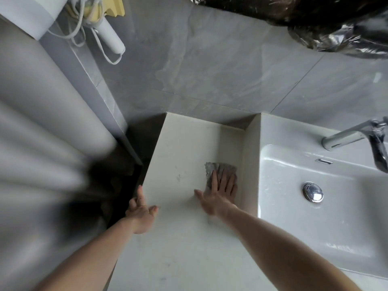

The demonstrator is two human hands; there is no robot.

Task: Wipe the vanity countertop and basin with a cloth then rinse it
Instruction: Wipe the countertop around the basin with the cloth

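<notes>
Large grey marble-look wall tiles (210, 66) fill the back of the room, with thin grout lines between them. At the left hangs a pale grey curtain (42, 122), blurred in its folds. Above it, a white device (109, 36) with a looped cord hangs near something yellow (116, 6). Crinkled black plastic sheeting (315, 19) covers the top right corner. The light is soft and even

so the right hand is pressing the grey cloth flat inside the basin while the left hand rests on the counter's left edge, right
Not quite. The head view shows the right hand pressing the grey cloth flat on the countertop, left of the basin, not inside it. The left hand does rest at the counter's left edge.
</notes>
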